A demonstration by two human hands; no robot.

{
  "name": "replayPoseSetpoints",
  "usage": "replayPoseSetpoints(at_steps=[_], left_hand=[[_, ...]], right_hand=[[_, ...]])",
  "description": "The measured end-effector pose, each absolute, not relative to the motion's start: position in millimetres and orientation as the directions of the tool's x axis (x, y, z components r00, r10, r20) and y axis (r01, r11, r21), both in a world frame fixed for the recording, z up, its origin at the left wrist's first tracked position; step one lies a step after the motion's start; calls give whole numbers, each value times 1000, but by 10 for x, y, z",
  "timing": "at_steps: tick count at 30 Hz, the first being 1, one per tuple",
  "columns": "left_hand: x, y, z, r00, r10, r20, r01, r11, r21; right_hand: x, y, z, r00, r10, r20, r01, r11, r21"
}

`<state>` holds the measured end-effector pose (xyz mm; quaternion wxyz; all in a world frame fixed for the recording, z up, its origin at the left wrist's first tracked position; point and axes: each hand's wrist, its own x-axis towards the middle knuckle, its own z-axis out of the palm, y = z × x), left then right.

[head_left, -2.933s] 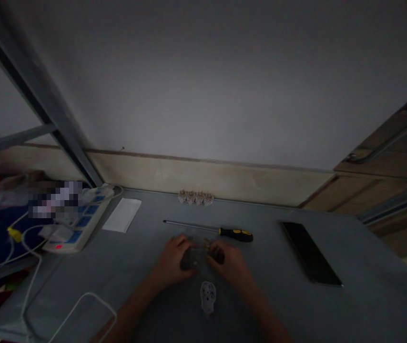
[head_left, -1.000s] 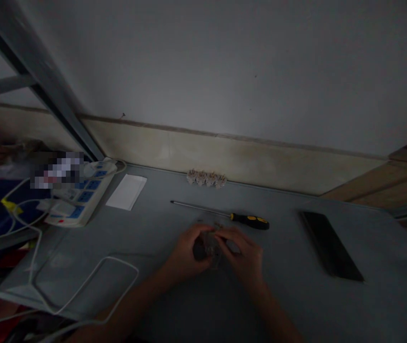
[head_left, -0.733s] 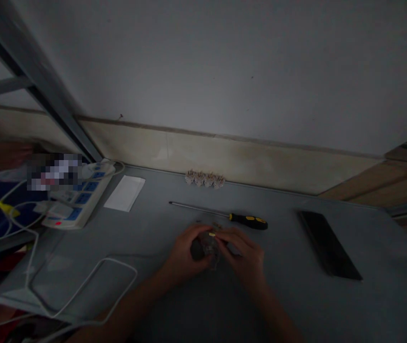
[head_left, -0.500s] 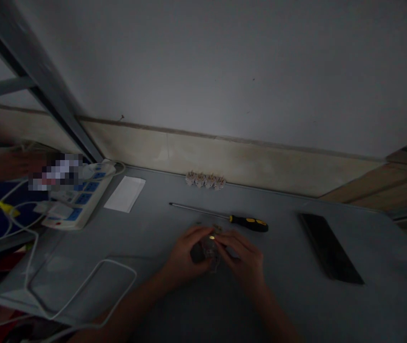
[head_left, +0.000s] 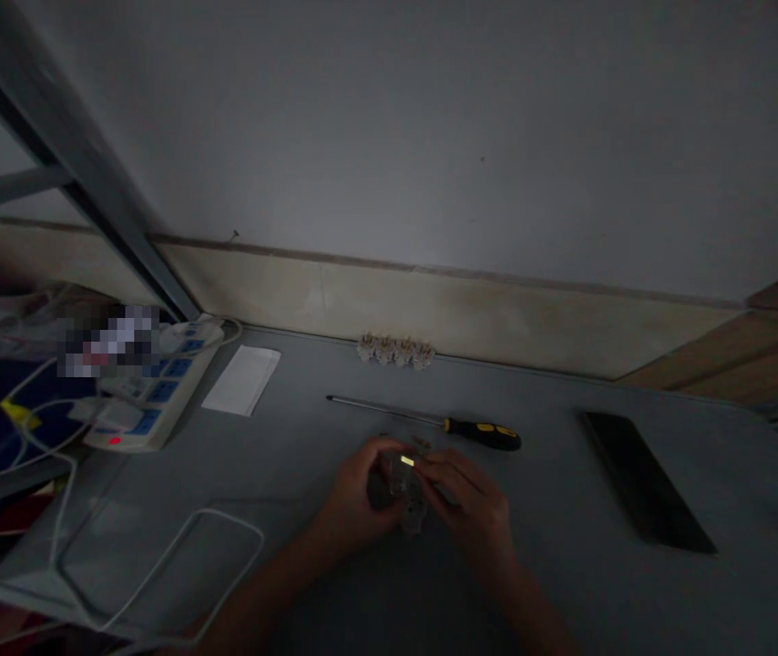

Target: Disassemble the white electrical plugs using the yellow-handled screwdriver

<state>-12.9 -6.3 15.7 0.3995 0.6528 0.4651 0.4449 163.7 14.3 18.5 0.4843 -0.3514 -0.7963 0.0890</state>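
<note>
Over the grey table, my left hand (head_left: 360,499) is closed around a clear plastic part (head_left: 414,516), with the thumb at its lower side and fingers behind it. My right hand (head_left: 475,499) pinches a small shiny brass-coloured piece (head_left: 407,461) at the upper end of that plastic part. Whether the piece sits inside the plastic or only touches it, I cannot tell. Just beyond my fingers lie small metal bits (head_left: 422,443), partly hidden. A screwdriver (head_left: 423,422) with a black and yellow handle rests past both hands.
A row of several similar clear plastic parts (head_left: 395,351) with brass pins stands against the wall. To the left are a white paper (head_left: 242,380), a power strip (head_left: 163,415) and a looping white cable (head_left: 225,512). A dark phone-like slab (head_left: 645,483) lies right.
The view has shifted slightly. More of the clear part's lower end shows below my fingers. Another person's hand by the power strip is gone, and the strip's red light now shows.
</note>
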Motion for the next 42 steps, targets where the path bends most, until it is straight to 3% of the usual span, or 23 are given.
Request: replayPoseSetpoints(at_steps=[11,15,20,28,35,42], left_hand=[[-177,-67,142,286,952,106,147,-153,977],[-198,-55,183,239,967,83,90,-108,990],[-300,14,173,174,978,117,212,-153,965],[-360,73,180,148,983,110,252,-145,957],[-352,47,235,205,979,-11,273,-46,961],[-343,41,227,238,971,9,250,-70,966]], right_hand=[[1621,108,272,-311,642,700,440,751,-493],[1693,129,271,-243,735,633,496,655,-570],[1827,270,85,-185,835,518,582,518,-627],[1793,316,-99,-250,848,467,635,507,-583],[1787,293,-6,-201,864,461,584,484,-652],[1794,216,250,-206,797,567,475,588,-655]])
